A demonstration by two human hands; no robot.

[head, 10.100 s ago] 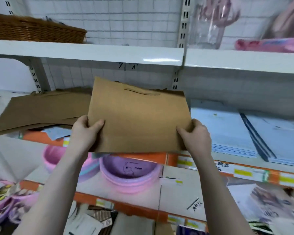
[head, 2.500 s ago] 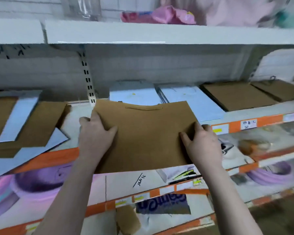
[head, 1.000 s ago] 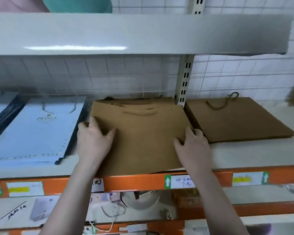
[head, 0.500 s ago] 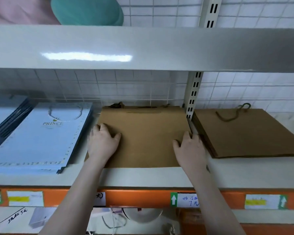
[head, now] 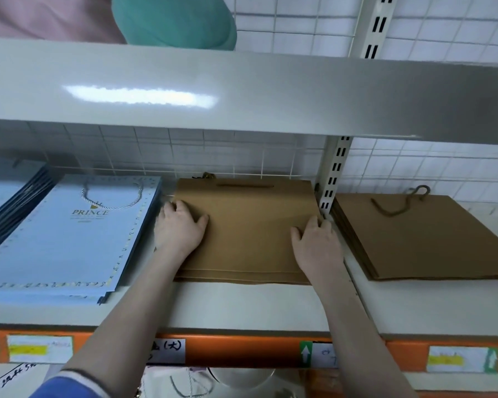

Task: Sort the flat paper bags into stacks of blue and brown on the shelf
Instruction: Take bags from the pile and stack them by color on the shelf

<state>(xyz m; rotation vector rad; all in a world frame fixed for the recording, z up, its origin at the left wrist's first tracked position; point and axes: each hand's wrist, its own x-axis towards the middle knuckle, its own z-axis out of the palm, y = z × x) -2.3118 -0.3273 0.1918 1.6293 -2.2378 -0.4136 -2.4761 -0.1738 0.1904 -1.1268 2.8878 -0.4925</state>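
- We see the left hand and the right hand lying flat, fingers straight, on the top brown paper bag.
- That bag tops a brown stack at frame centre on the shelf.
- The blue "PRINCE" bags lie just left (a second brown stack sits right).

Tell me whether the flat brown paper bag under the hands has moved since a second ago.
Yes. The flat brown paper bag slid back from the orange shelf edge toward the wire grid back wall.

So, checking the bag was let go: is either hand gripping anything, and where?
Nothing gripped: left hand and right hand press flat on the brown bag near its side edges.
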